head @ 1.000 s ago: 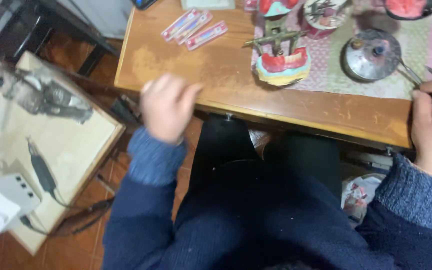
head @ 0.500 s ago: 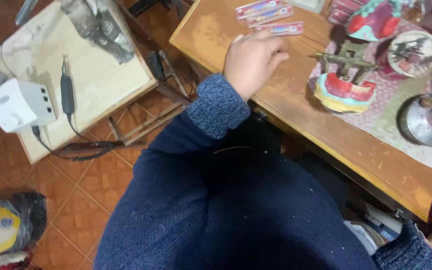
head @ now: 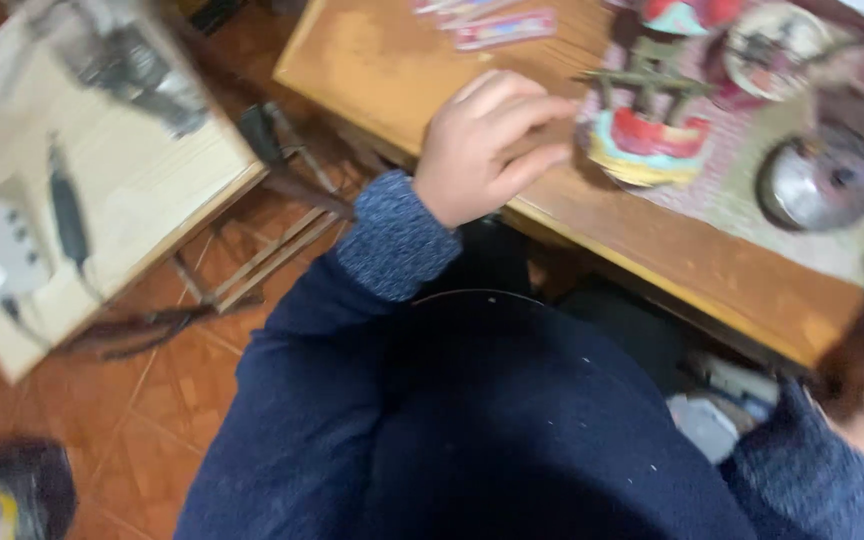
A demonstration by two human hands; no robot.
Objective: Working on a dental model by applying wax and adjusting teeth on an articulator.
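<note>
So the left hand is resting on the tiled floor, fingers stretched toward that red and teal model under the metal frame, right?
Not quite. In the head view the left hand rests on the wooden table, near its front edge, not on the floor. The rest holds: its fingers reach toward the red and teal model under the metal frame.

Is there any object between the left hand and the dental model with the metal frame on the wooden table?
Nothing visible stands between them. The left hand rests on the wooden table, its fingertips just beside the dental model on its left side. The picture is too blurred to show whether they touch.
</note>
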